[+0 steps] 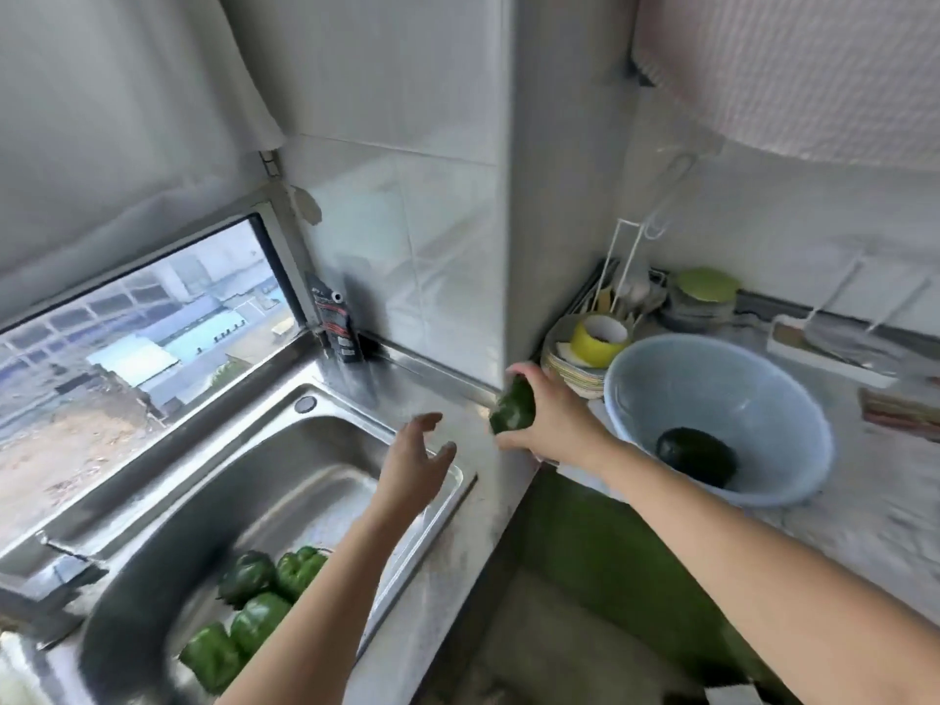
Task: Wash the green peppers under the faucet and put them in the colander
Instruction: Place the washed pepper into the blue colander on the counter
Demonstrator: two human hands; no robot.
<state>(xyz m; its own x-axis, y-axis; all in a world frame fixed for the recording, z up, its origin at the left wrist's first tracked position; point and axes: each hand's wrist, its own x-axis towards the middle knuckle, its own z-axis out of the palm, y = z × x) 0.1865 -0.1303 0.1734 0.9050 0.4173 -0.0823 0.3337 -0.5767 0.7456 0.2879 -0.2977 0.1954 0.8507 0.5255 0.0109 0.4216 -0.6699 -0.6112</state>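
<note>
right hand point(552, 419) gripped a green pepper point(512, 410) beside the colander point(793, 399); left hand point(414, 463) fingers spread above the sink point(285, 450).

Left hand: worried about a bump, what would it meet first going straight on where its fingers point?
Likely the green pepper that the right hand grips: the open left hand points up-right at it. Depth is unclear, so it could pass in front instead.
</note>
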